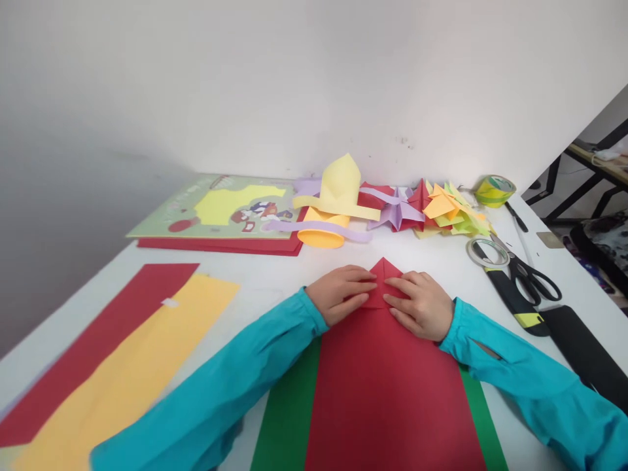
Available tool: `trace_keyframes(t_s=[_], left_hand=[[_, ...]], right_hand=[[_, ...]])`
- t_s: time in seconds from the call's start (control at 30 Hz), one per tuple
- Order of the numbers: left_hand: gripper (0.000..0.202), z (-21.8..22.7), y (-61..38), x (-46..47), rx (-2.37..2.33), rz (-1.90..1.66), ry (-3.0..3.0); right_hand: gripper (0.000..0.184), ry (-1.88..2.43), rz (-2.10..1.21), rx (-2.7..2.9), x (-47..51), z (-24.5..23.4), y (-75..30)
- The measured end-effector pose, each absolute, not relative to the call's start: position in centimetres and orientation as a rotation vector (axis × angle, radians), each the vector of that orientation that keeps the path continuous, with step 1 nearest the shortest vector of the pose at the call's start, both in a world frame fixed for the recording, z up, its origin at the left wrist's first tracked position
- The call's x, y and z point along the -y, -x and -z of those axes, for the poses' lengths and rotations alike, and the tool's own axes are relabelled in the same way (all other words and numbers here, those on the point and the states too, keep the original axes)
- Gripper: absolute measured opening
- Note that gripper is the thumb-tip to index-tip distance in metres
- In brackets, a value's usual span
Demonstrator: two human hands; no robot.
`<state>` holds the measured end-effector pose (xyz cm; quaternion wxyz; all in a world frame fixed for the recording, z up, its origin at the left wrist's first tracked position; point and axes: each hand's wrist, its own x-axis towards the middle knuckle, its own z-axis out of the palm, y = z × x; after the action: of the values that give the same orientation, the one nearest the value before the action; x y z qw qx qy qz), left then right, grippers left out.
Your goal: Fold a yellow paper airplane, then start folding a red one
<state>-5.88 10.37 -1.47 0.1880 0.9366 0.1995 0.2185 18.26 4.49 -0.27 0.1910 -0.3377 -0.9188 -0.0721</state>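
A small piece of folded red paper (384, 268) lies with its point away from me and a crease down its middle. On its left side rest the fingers of my left hand (341, 293), stretched out and pressing down. My right hand (420, 305) lies on its right side, fingers spread. Both thumbs are hidden. Beneath my wrists, a large red sheet (392, 399) covers part of a green sheet (287, 412), which shows along both sides.
Behind my hands are a yellow paper hat (342, 186) and several folded paper shapes (444, 206). At right lie scissors (532, 281), a cutter (515, 301) and tape rolls (495, 191). Red paper (98, 347), yellow paper (132, 373) and a green printed folder (167, 219) lie at left.
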Motion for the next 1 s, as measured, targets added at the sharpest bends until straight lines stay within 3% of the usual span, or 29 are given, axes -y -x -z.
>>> trace_keyframes(t_s=[0.3,0.67,1.0], left_hand=[[0.04,1.8,4.7,-13.2,-0.597,-0.58,-2.974],[0.046,1.0,3.6,-11.5,-0.785,-0.199,-3.176],[0.044,1.6,3.5,-11.2,-0.821,-0.294,-3.233]], right_hand=[[0.025,0.943,0.194,2.57,-4.5,0.4,-18.0],[0.026,0.974,0.158,2.555,-4.4,0.4,-17.7],[0.026,0.976,0.161,2.559,-4.5,0.5,-17.6]])
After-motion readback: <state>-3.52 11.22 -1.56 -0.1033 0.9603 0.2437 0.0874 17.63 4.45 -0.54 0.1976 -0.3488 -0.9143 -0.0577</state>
